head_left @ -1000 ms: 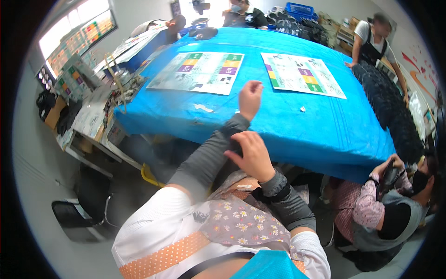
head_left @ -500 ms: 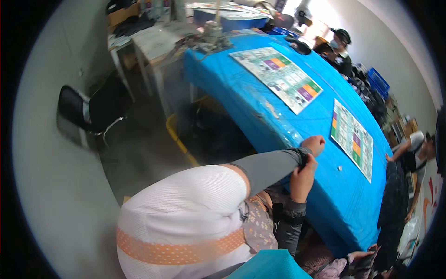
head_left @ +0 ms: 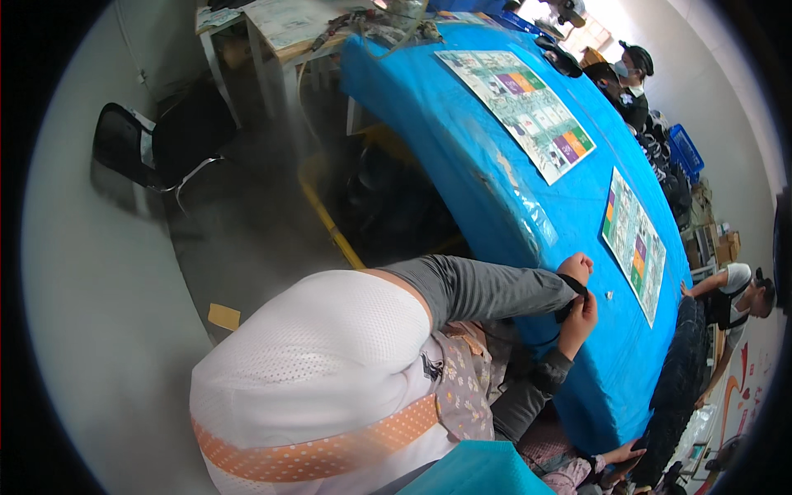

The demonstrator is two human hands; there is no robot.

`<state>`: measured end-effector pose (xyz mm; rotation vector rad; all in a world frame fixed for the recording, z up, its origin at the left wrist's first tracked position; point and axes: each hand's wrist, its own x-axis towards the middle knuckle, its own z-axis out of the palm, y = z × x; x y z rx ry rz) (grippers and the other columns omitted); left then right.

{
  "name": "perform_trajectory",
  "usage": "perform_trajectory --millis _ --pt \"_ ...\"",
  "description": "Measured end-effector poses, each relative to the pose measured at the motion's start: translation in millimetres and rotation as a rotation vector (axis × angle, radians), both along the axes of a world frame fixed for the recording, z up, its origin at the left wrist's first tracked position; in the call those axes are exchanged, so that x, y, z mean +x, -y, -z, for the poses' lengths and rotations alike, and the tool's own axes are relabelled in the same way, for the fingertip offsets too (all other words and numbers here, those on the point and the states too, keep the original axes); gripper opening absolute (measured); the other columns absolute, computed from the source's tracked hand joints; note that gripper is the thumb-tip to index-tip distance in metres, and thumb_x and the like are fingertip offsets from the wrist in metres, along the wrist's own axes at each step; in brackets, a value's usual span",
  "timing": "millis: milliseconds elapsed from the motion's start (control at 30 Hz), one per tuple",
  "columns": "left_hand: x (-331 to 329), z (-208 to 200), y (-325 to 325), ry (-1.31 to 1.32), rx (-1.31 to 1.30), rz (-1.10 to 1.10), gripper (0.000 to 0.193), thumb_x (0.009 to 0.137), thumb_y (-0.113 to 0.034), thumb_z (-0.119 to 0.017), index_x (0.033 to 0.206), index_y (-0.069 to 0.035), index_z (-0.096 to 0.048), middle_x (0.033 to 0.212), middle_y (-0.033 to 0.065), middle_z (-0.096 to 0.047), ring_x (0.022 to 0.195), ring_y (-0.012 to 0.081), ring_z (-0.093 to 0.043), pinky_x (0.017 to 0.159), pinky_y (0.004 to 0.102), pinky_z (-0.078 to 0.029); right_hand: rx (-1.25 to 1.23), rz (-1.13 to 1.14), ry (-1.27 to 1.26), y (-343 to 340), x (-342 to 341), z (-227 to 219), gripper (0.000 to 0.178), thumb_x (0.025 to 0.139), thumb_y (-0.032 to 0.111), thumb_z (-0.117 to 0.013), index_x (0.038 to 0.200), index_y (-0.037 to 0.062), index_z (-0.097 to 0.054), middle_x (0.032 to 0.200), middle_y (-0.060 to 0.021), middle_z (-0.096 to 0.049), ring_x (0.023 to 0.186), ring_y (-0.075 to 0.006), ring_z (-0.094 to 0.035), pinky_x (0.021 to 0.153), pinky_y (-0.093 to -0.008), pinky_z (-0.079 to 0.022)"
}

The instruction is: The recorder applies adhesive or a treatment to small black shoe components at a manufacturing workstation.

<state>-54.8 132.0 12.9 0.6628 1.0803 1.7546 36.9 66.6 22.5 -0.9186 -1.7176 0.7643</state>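
My left hand (head_left: 577, 266) is curled into a loose fist over the near edge of the blue-covered table (head_left: 503, 239). A grey sleeve (head_left: 478, 289) covers that forearm. Around the left wrist sits a black wrist strap (head_left: 569, 290). My right hand (head_left: 579, 324) pinches this strap between thumb and fingers, just below the left hand; its own forearm wears a dark grey sleeve. A small white piece (head_left: 610, 294) lies on the cover, right of both hands.
Two printed boards with coloured blocks, a larger one (head_left: 528, 111) and a smaller one (head_left: 634, 246), lie on the table. A black chair (head_left: 124, 144) stands left, near a yellow frame (head_left: 330, 227) on the floor. Other people work along the far and right sides; a person's hand (head_left: 623, 454) shows lower right.
The view has shifted slightly. My right hand stays on the strap at my left wrist, now pinching nearer the fist. My left forearm reaches a little further right.
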Motion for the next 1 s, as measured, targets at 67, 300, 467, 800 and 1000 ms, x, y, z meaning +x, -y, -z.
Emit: perform_trajectory --millis 67,300,467,800,1000 --pt "9 -1 24 0.031 0.017 0.043 0.016 0.087 -0.006 -0.051 0.097 -0.004 -0.063 0.095 0.0127 -0.067 0.089 0.0258 -0.064 0.08 0.0386 -0.05 0.043 0.121 0.12 3 9 0 0.02 0.099 0.013 -0.056 0.109 -0.0028 -0.061 0.098 -0.0047 -0.065 0.086 -0.0112 -0.058 0.076 -0.0264 -0.047" --pt "2 -16 140 -0.539 0.58 0.201 0.056 0.092 -0.009 -0.053 0.144 0.003 -0.036 0.151 0.0227 -0.031 0.144 0.0359 -0.025 0.116 0.0397 -0.024 0.196 0.476 0.173 -8 -10 -28 0.019 0.093 0.012 -0.059 0.106 0.0006 -0.066 0.083 -0.0145 -0.067 0.068 -0.0211 -0.061 0.066 -0.0329 -0.048" --pt "-46 -37 176 -0.882 0.667 0.117 0.066 0.082 -0.013 -0.068 0.14 0.002 -0.041 0.147 0.0244 -0.036 0.139 0.0385 -0.032 0.115 0.0431 -0.025 0.294 0.553 0.084 -12 -7 -53 0.017 0.09 0.013 -0.064 0.089 -0.0037 -0.066 0.078 -0.0141 -0.061 0.06 -0.0217 -0.052 0.057 -0.0327 -0.041" --pt "-43 -25 72 -0.581 0.266 0.354 0.05 0.093 -0.018 -0.06 0.135 0.001 -0.041 0.089 0.0121 -0.063 0.071 0.0196 -0.064 0.063 0.0341 -0.051 -0.044 0.229 -0.443 16 -15 -69 0.034 0.093 0.014 -0.065 0.121 -0.004 -0.059 0.092 -0.0094 -0.068 0.071 -0.0127 -0.066 0.056 -0.0224 -0.05" --pt "-61 -22 -18 -0.4 0.168 0.32 0.052 0.091 -0.016 -0.062 0.136 -0.001 -0.041 0.095 0.013 -0.063 0.075 0.0205 -0.063 0.064 0.0343 -0.055 0.027 0.142 -0.324 26 -14 -71 0.042 0.092 0.01 -0.064 0.13 -0.0017 -0.051 0.112 -0.0112 -0.063 0.089 -0.0157 -0.066 0.072 -0.0246 -0.051"
